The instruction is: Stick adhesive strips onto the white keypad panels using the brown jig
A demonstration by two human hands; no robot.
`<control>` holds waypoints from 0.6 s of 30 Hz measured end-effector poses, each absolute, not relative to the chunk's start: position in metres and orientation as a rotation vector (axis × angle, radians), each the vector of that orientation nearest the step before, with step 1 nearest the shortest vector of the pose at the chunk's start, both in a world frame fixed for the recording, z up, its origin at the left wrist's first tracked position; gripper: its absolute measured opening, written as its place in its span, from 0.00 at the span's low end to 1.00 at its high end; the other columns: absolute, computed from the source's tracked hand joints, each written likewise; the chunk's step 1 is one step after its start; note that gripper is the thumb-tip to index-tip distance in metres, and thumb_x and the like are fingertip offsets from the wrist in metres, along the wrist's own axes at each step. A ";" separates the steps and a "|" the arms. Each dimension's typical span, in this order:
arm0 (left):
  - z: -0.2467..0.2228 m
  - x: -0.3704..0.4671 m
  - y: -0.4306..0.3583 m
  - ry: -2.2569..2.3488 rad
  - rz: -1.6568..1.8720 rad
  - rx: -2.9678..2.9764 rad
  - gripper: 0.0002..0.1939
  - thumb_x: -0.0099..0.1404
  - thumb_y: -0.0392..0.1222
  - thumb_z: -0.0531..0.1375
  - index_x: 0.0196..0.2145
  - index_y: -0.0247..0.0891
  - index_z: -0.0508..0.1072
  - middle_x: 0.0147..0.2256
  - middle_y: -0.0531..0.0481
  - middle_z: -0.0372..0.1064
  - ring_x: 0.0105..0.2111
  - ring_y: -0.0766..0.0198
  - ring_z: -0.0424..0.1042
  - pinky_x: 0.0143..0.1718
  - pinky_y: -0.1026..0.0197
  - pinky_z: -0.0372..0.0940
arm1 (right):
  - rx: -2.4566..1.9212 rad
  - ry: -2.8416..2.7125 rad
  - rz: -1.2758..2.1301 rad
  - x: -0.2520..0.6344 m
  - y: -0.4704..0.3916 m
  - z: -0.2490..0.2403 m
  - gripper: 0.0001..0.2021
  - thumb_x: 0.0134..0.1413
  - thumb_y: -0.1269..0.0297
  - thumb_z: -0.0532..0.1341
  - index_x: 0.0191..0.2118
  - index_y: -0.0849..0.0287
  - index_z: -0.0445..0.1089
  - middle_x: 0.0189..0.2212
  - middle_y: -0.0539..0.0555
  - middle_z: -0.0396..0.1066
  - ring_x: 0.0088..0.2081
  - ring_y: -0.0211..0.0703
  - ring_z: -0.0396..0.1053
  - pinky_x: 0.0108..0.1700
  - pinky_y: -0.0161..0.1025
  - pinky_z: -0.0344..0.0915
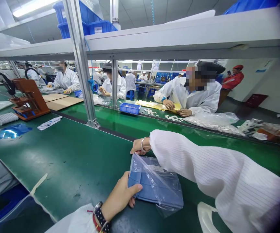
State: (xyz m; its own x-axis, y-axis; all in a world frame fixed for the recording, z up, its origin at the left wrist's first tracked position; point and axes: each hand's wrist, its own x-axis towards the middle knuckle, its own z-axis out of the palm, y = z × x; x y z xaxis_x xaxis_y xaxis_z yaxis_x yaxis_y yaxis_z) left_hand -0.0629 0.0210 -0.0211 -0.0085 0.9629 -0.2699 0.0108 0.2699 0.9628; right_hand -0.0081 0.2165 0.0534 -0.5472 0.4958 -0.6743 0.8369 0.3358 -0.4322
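A clear plastic bag (171,183) with flat, folded blue pieces (152,187) inside lies at the front of the green bench. My left hand (122,194) grips the bag's near left edge, thumb on top and fingers underneath. At the far left corner of the bag, my right hand (140,147) pinches the plastic with its fingers closed. A small white label (156,168) shows through the film. The ends of the right fingers are partly hidden.
A white curved tool or handle (206,216) lies at the lower right. An orange-brown press fixture (29,98) and white strips (49,123) are on the left. A metal post (81,64) rises from the bench under an overhead shelf (178,35). Co-workers sit across a green belt (106,118).
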 end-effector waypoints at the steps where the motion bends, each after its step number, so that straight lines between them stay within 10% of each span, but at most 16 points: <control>1: -0.020 -0.062 0.019 1.349 1.017 1.012 0.29 0.56 0.52 0.61 0.49 0.34 0.58 0.24 0.56 0.64 0.15 0.74 0.62 0.14 0.72 0.59 | 1.206 2.152 -1.092 -0.004 0.216 0.054 0.16 0.59 0.60 0.57 0.51 0.62 0.64 0.48 0.57 0.66 0.44 0.45 0.68 0.44 0.47 0.68; 18: -0.015 -0.065 0.001 1.445 0.967 1.024 0.26 0.58 0.55 0.58 0.45 0.32 0.61 0.17 0.59 0.59 0.14 0.71 0.60 0.14 0.71 0.56 | 1.547 2.130 -1.328 0.020 0.216 0.044 0.16 0.59 0.60 0.57 0.50 0.62 0.64 0.47 0.58 0.66 0.44 0.44 0.68 0.44 0.47 0.68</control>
State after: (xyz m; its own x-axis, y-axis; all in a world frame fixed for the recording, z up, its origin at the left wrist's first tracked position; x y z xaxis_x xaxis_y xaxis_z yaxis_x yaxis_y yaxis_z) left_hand -0.0646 0.0008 -0.0146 -0.0638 0.9527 -0.2972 0.0884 0.3020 0.9492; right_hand 0.0200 0.2165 0.0442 -0.4357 0.6647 -0.6069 0.8375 0.0524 -0.5439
